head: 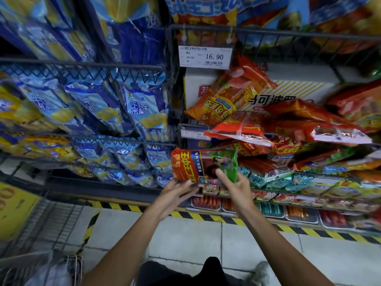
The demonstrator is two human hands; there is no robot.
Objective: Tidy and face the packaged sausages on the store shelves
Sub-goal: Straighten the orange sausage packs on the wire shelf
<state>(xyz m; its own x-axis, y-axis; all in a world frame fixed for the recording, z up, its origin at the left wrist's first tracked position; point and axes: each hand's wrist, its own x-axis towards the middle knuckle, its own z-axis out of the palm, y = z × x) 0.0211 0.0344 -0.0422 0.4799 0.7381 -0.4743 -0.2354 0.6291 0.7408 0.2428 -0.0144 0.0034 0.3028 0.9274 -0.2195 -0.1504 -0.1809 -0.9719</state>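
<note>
Pale floor tiles [206, 244] are filling the lower middle of the frame, with dark grout lines running between them. A yellow-and-black hazard stripe [208, 217] is crossing the floor along the foot of the shelving. Dark wire racks [86, 67] are standing across the left and top. A white price tag [205, 57] reading 16.90 is hanging at upper centre. A yellow sign [14, 207] is showing at the left edge. A wire basket [51, 221] is sitting at lower left.

Bare forearms, no sleeves, left hand [175, 195] & right hand [237, 186] ungloved, dark clothing [185, 273] below
</note>
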